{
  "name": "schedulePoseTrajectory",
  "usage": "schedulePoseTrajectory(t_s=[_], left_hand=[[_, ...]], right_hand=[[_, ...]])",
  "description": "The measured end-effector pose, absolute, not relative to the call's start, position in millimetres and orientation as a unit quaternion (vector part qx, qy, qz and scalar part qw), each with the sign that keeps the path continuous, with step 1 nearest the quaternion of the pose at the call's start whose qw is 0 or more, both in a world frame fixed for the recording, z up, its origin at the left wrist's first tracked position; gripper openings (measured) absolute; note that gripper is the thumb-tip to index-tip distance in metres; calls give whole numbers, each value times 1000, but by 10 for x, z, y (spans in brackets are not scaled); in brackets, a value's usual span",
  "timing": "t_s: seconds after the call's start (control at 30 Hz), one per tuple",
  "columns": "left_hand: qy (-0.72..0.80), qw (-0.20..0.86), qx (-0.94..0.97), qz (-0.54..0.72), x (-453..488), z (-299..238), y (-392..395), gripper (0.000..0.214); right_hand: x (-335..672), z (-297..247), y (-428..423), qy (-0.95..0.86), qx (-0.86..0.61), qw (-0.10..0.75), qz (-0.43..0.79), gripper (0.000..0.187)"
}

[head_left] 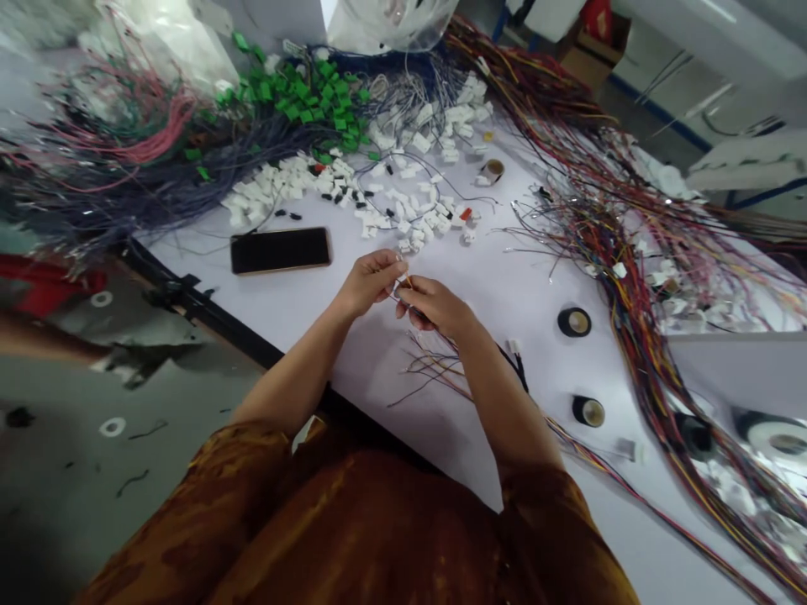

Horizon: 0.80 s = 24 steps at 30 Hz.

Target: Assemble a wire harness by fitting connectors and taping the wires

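Both hands meet over the white table (504,286). My left hand (371,281) is pinched closed on a small white plastic connector (399,270). My right hand (432,304) is closed on a thin coloured wire whose tip touches the connector. A bundle of loose coloured wires (435,365) trails from under my right hand toward me. A scatter of white connectors (409,220) lies just beyond the hands.
A black phone (281,249) lies left of the hands. Green connectors (308,105) and dark wire bundles (126,181) fill the far left. A long multicoloured wire harness (624,277) runs down the right side. Two black tape rolls (574,322) (588,411) sit to the right.
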<state>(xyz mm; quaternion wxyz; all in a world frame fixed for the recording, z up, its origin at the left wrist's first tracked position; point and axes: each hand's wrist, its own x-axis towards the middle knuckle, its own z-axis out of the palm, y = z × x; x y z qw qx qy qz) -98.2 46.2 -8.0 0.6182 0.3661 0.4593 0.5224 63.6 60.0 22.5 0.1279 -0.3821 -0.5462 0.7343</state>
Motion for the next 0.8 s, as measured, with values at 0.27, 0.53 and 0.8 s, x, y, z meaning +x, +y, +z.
schedulePoseTrajectory(t_s=[0.27,0.53,0.8], left_hand=[[468,654,318,501,-1096,-116,462,42],[459,703,278,466,-1198,-123,459,35],[488,659,289,494,-1088,-126,445,23]], right_hand=[[549,-44,630,-488,-374,216,759,17],[543,-160,587,-470,-395,296,732,18],[535,-179,579,-483,-401,309,714,19]])
